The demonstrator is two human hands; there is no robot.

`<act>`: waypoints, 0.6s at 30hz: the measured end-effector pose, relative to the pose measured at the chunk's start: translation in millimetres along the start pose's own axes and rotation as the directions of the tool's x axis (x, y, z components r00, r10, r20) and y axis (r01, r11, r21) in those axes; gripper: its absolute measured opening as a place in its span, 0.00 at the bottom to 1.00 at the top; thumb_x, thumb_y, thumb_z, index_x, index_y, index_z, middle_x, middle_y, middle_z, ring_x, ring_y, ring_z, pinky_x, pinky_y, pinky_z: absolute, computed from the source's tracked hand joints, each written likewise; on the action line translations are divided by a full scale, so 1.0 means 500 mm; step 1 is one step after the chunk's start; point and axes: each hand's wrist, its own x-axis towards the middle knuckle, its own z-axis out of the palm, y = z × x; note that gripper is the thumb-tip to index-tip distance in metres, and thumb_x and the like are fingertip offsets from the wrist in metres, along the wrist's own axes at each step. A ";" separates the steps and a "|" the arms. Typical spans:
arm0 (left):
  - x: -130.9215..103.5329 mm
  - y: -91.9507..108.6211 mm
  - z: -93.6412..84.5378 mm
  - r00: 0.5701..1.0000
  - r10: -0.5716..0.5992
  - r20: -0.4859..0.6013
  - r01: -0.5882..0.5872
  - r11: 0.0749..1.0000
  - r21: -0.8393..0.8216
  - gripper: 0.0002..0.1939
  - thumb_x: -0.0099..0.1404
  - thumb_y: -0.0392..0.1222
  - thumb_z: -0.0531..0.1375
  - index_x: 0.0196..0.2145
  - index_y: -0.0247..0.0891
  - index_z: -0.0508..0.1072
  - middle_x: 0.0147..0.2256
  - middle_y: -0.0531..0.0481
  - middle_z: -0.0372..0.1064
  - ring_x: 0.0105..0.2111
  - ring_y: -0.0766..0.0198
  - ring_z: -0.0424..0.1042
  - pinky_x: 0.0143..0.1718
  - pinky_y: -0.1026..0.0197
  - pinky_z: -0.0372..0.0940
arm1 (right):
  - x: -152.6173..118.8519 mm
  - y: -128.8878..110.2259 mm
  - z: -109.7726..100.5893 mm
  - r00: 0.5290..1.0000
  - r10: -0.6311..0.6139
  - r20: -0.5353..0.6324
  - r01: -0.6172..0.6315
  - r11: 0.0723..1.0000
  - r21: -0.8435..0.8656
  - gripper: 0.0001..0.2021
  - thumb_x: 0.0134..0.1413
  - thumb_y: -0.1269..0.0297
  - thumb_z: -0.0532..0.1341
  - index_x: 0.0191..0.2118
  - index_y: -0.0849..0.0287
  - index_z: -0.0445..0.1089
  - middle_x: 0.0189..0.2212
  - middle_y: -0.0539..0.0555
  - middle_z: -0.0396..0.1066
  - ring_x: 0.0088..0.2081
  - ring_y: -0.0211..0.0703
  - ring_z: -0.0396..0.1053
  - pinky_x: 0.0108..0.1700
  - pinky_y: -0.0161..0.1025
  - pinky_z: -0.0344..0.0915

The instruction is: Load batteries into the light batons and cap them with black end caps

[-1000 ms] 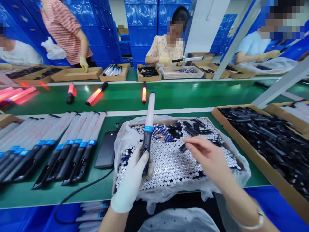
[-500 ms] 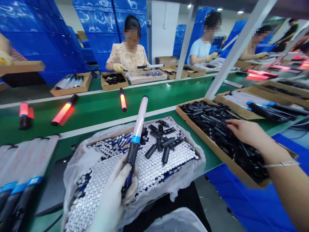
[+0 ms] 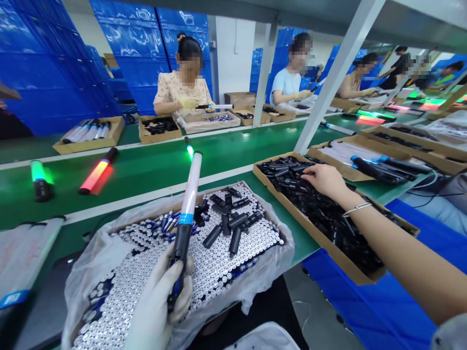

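Note:
My gloved left hand [image 3: 170, 287] is wrapped round the black handle of a light stick [image 3: 188, 206], its white tube pointing up and away. Below the stick lies a plastic-lined box of batteries [image 3: 146, 287], with several loose black parts [image 3: 235, 240] on top of them. My bare right hand [image 3: 323, 179] reaches into a cardboard box [image 3: 339, 262] of small black parts [image 3: 314, 209], fingertips pinched together among them. What those fingertips hold, if anything, is too small to make out.
Lit sticks, one red [image 3: 98, 172] and one green [image 3: 40, 181], lie on the green belt [image 3: 233, 146]. More light sticks are at the left edge. A slanted metal post [image 3: 337, 78] rises behind the parts box. People work across the belt.
My right hand has moved to the far left part of the parts box. The view has shifted slightly. Two sticks on the belt have turned from red to green.

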 end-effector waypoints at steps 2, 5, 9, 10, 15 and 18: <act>-0.001 0.001 -0.002 1.000 -0.012 0.002 0.012 1.000 0.004 0.35 0.51 0.48 0.70 0.56 0.53 0.65 0.33 0.54 0.67 0.24 0.72 0.66 0.21 0.72 0.61 | -0.010 -0.021 -0.018 0.996 0.081 -0.042 -0.077 0.992 0.098 0.16 0.54 0.59 0.61 0.42 0.65 0.77 0.34 0.61 0.75 0.37 0.49 0.71 0.44 0.46 0.66; 0.001 0.002 -0.003 0.997 0.004 0.071 -0.008 0.998 0.057 0.33 0.54 0.52 0.68 0.56 0.52 0.64 0.33 0.55 0.66 0.21 0.74 0.63 0.19 0.74 0.58 | -0.065 -0.093 -0.047 0.994 0.106 0.005 -0.102 0.940 0.327 0.26 0.57 0.51 0.58 0.56 0.62 0.70 0.30 0.56 0.74 0.29 0.40 0.68 0.33 0.38 0.66; 0.003 0.003 0.001 0.957 0.063 0.283 -0.097 0.989 0.108 0.30 0.59 0.53 0.64 0.56 0.46 0.60 0.28 0.58 0.61 0.15 0.79 0.49 0.13 0.73 0.45 | -0.190 -0.264 -0.047 0.937 -0.063 0.345 -0.288 0.420 0.860 0.31 0.46 0.48 0.68 0.55 0.58 0.68 0.33 0.54 0.74 0.25 0.33 0.65 0.25 0.31 0.59; 0.002 0.004 0.001 0.943 0.072 0.324 -0.105 0.991 0.085 0.29 0.60 0.51 0.63 0.56 0.44 0.60 0.26 0.59 0.59 0.15 0.79 0.48 0.14 0.73 0.45 | -0.221 -0.312 -0.037 0.910 -0.129 0.395 -0.342 0.305 0.889 0.30 0.45 0.49 0.69 0.52 0.58 0.69 0.33 0.54 0.74 0.25 0.33 0.65 0.24 0.31 0.58; -0.009 0.010 -0.020 0.877 0.062 0.476 -0.027 0.996 -0.080 0.31 0.63 0.50 0.61 0.60 0.44 0.57 0.21 0.61 0.55 0.15 0.77 0.48 0.14 0.73 0.44 | -0.335 -0.492 0.038 0.907 -0.347 0.240 -0.196 0.158 0.968 0.16 0.54 0.54 0.66 0.42 0.55 0.63 0.29 0.53 0.77 0.25 0.36 0.69 0.24 0.31 0.62; -0.014 0.010 -0.047 0.870 0.057 0.489 0.022 0.988 -0.154 0.34 0.64 0.51 0.60 0.63 0.43 0.53 0.17 0.63 0.52 0.13 0.77 0.46 0.14 0.73 0.44 | -0.370 -0.532 0.069 0.898 -0.403 -0.177 0.298 0.260 0.919 0.06 0.60 0.71 0.58 0.39 0.52 0.63 0.37 0.52 0.78 0.35 0.39 0.75 0.33 0.35 0.70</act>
